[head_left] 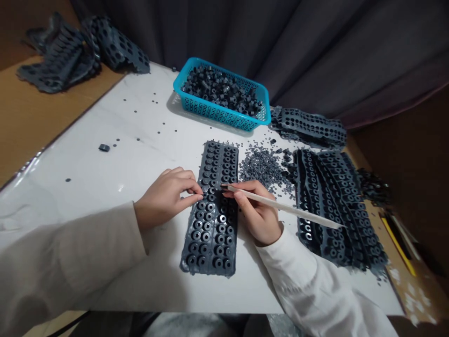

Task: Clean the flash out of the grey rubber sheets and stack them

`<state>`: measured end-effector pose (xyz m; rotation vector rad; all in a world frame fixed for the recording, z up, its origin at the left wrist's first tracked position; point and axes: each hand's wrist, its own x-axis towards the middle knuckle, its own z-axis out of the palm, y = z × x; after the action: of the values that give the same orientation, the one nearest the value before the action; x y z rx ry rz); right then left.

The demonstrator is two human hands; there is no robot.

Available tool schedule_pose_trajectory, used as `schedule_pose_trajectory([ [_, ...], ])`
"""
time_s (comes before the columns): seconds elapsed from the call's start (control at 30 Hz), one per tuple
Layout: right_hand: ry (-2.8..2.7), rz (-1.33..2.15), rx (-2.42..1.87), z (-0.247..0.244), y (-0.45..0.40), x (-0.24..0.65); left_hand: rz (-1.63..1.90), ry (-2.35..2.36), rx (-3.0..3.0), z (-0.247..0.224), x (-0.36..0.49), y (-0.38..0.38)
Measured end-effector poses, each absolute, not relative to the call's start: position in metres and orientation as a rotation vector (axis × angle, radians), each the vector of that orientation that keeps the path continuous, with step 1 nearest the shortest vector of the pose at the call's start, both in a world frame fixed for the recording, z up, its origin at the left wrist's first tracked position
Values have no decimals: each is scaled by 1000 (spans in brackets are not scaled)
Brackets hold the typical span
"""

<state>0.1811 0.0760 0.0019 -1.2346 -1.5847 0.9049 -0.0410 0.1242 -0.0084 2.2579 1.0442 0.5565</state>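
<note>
A dark grey molded rubber sheet with rows of round, holed bushings lies lengthwise before me on the white table. My right hand grips a pale, slim stick-like tool like a pen, its dark tip over the sheet's middle. At the sheet's left edge is my left hand, thumb and forefinger pinched together; whether something sits between them is hidden. Right of the sheet lies a pile of tiny grey discs.
A blue basket full of loose bushings stands at the back. More molded sheets are stacked at right, with perforated empty sheets behind. Other perforated scraps lie at far left. A yellow cutter rests by the right edge.
</note>
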Motion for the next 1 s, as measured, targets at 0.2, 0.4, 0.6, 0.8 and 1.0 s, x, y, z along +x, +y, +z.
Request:
schedule_pose_trajectory([
  [0.2,-1714,623,-1361,11,75,186,552,1045,2257,-10,-42,124],
  [0.4,-1741,693,-1326,9,78,180,565,1049,2253,-8,-41,124],
  [0.6,-1862,988,-1007,6,88,172,570,1053,2264,-9,-41,123],
  [0.8,-1842,1151,-1010,3,88,173,545,1042,2275,-11,-42,124],
  [1.0,-1859,1157,-1021,1,89,174,528,1048,2289,-9,-42,124],
])
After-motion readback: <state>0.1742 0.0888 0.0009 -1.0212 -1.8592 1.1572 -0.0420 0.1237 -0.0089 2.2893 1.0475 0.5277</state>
